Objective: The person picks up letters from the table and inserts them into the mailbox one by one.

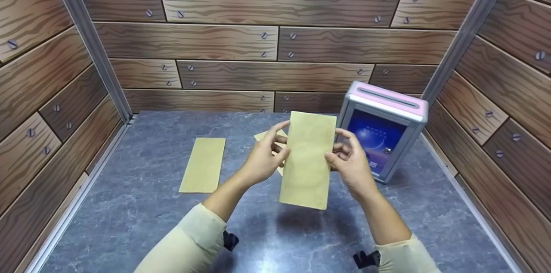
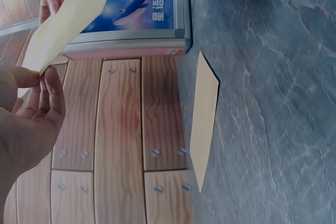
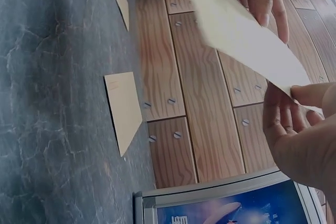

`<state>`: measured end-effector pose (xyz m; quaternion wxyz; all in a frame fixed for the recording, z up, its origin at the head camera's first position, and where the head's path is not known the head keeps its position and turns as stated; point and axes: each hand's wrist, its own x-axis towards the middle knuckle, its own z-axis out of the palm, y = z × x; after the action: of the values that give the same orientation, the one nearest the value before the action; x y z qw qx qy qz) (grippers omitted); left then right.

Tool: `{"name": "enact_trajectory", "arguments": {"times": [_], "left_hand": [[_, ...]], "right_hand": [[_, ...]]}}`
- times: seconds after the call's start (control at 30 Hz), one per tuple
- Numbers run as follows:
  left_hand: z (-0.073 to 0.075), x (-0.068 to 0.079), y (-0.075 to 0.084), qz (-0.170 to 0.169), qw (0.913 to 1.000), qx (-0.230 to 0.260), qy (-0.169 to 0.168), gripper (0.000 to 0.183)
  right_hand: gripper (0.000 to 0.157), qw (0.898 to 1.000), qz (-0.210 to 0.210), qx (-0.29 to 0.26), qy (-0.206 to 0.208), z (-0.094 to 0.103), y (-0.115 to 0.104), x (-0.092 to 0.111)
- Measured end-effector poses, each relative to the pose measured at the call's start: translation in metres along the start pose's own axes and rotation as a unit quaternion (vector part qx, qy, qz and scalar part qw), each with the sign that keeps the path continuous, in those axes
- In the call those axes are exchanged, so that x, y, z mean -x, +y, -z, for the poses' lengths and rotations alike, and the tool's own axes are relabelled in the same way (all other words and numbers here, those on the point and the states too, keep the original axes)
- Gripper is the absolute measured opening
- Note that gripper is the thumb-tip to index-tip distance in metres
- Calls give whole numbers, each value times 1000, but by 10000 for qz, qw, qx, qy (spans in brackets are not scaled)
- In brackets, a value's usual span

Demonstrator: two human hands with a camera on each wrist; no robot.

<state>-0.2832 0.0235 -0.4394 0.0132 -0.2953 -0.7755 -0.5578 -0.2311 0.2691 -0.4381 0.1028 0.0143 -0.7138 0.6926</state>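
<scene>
A tan paper envelope (image 1: 308,161) is held up above the table, its long side upright. My left hand (image 1: 265,154) pinches its left edge between thumb and fingers, and my right hand (image 1: 351,161) pinches the right edge. The left wrist view shows the left thumb and fingertips (image 2: 52,80) at the edge of the paper. In the right wrist view the right thumb (image 3: 310,95) presses the sheet against the fingers. Behind the held envelope, a second envelope (image 1: 261,135) lies on the table, mostly hidden in the head view.
Another tan envelope (image 1: 203,165) lies flat on the grey marbled table (image 1: 129,204), left of the hands. At the right stands an upright box (image 1: 383,133) with a pink slotted top and blue picture front. Wood-patterned walls (image 1: 224,44) enclose three sides.
</scene>
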Motion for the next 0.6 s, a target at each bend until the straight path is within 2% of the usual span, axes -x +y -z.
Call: {"name": "enact_trajectory", "arguments": {"times": [0.13,0.33,0.47,0.6], "left_hand": [[-4,-2,5,44,9997,185,-158,72],[-9,-8,12,138,9974,86,-698,89],[-16,-15,18,150,9974,1,-709,92],[-20,-27,27,18,9980,-46,-637,93]], "right_hand": [[69,9983,370,102,430,5,-1,2],[66,9935,743,449,730,16,-6,2],[70,9890,996,832,705,27,-10,2],[80,9813,1222,1391,523,38,-15,2]]}}
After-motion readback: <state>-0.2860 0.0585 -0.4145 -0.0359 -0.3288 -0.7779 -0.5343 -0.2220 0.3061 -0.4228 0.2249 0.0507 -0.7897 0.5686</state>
